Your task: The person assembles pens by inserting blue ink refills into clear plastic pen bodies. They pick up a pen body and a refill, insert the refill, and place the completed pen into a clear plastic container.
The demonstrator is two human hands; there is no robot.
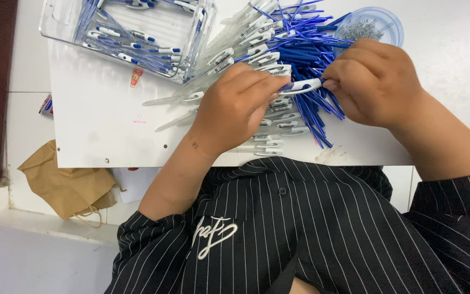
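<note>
White table (pixel 99 120), pretty cluttered: a clear plastic tray (pixel 55 22) of finished blue-and-white pens at the far left, a big heap of blue refills (pixel 305 51) and clear pen barrels (pixel 229 38) in the middle, and a round blue tub (pixel 393 27) of small springs at the far right. A crumpled brown paper bag (pixel 63 182) sits on the floor by the table. Both hands are curled together over the heap, left hand (pixel 235 106) and right hand (pixel 373 81) pinching either end of one white pen (pixel 303 85).
</note>
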